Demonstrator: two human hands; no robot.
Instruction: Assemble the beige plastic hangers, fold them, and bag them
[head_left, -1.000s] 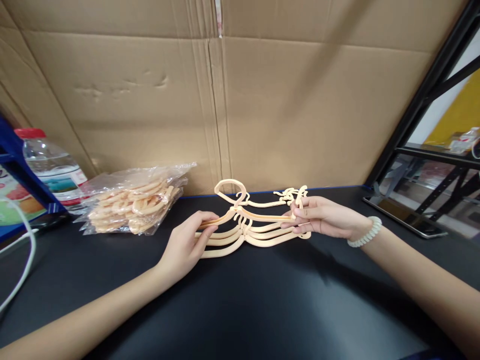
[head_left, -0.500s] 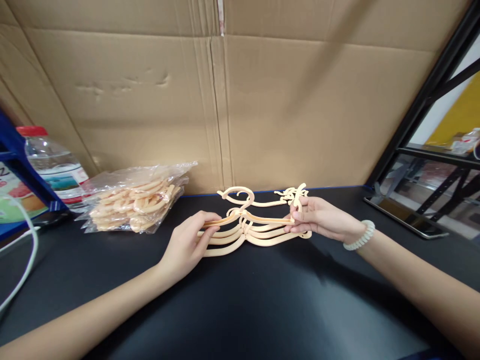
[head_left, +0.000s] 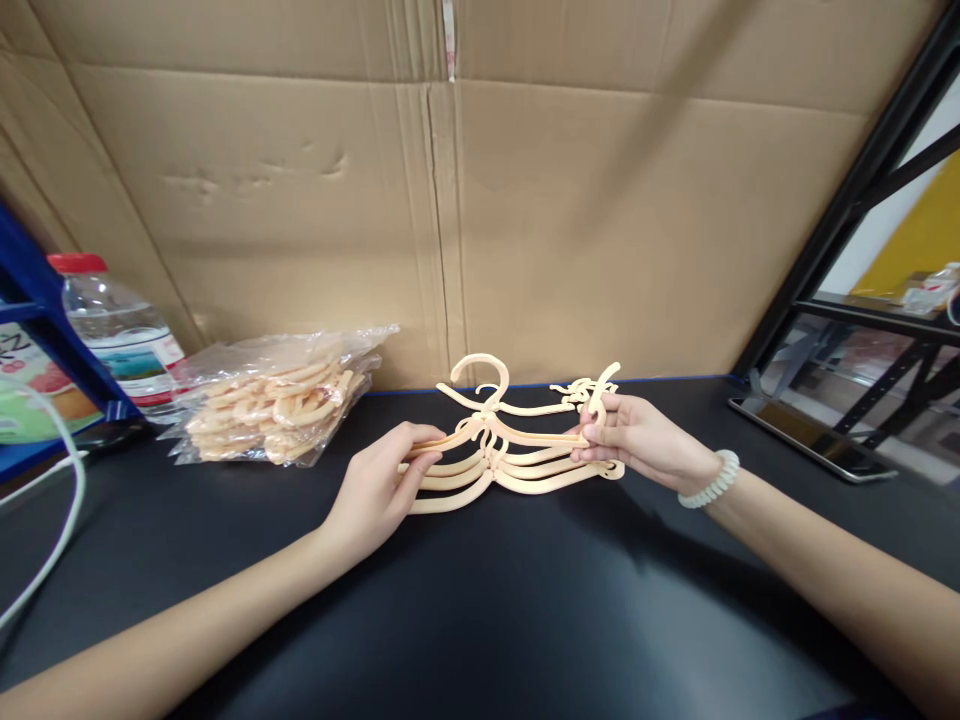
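Note:
A cream plastic clothes hanger (head_left: pixel 536 437) is held raised between both hands, its hook pointing up and away from me. My left hand (head_left: pixel 379 480) pinches its left arm between thumb and fingers. My right hand (head_left: pixel 637 435) grips the right end, where a short curved piece sticks up past the fingers. Just beneath, several more cream hangers (head_left: pixel 540 486) lie nested on the black table, partly covered by the held one and my fingers. Behind it another hanger (head_left: pixel 525 409) lies flat, and a small heap of cream plastic pieces (head_left: pixel 581 388) sits near the cardboard.
At left a clear plastic bag (head_left: pixel 277 395) full of cream pieces lies before a red-capped water bottle (head_left: pixel 124 330). A white cable (head_left: pixel 71 520) loops at the left edge. A dark tablet-like device (head_left: pixel 810 440) lies at right by a black metal frame (head_left: pixel 847 200). Cardboard (head_left: pixel 300 220) walls the back.
The held hanger has tilted, so its hook now stands higher and more upright. Both hands keep their hold in nearly the same places. The view has shifted slightly.

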